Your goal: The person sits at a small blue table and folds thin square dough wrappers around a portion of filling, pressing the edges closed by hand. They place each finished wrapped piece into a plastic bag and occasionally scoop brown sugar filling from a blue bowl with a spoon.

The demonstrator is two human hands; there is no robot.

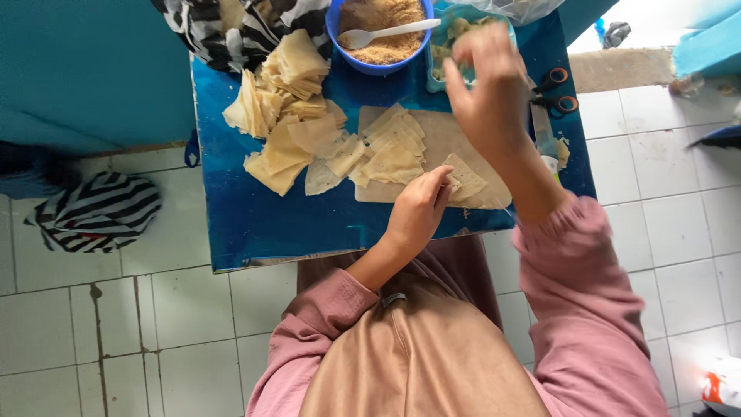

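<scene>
The blue counter [255, 224] is standing on a white tiled floor [116, 324], and everything here is being placed against its pale cutting board [448, 139]. Beyond the board's far left corner, a loose heap of folded pastry wrappers [285, 100] is spreading across the counter, with a black-and-white striped cloth [224, 31] lying just behind it. A second striped cloth [96, 212] is resting on the floor, well to the left of the board. Straight behind the board, a blue bowl [343, 48] of brown crumbly filling is holding a white plastic spoon [386, 33]. Beside it, behind the board's far right corner, a clear plastic container [446, 42] is sitting partly hidden by the raised hand. Just right of the board, orange-handled scissors [552, 89] are lying on the counter.

On the board's left half, a row of pastry triangles [394, 147] is overlapping. At the board's near edge, the left hand [421, 212] is curling loosely, its fingertips pressing a folded triangle wrapper [463, 179]. The right hand [486, 93] is hovering above the board's far right corner, blurred, fingers loosely spread and gripping nothing that can be made out.
</scene>
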